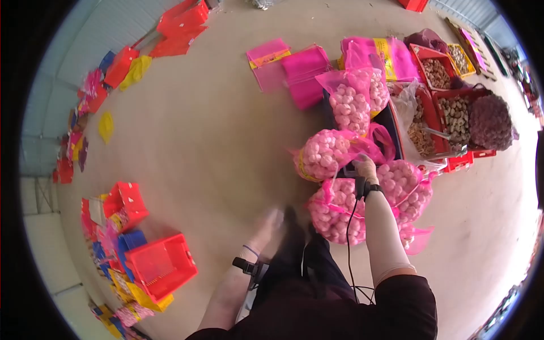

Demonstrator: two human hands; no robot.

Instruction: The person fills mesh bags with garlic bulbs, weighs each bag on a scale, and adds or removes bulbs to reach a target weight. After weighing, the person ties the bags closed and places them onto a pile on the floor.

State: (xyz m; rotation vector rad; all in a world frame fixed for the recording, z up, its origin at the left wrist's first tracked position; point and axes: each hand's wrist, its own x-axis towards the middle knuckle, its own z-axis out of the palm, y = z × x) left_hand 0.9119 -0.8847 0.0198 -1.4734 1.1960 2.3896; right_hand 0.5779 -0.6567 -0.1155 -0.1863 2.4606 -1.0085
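Pink mesh bags filled with pale garlic bulbs stand in a cluster right of centre; one garlic bag (323, 154) lies at its left side. My right hand (365, 168) reaches into the cluster, its fingers closed around pink mesh near the neck of a bag; the fingertips are partly hidden. Another full bag (401, 184) is just to its right, and more bags (338, 212) are below it. My left hand (271, 224) hangs low in front of my legs, away from the bags, and is smeared by motion.
Red crates (422, 127) of loose garlic stand at the right beside a purple mesh sack (492, 122). Flat pink mesh bags (306, 73) lie on the floor above the cluster. An empty red crate (161, 266) is at the lower left, among other crates and bags.
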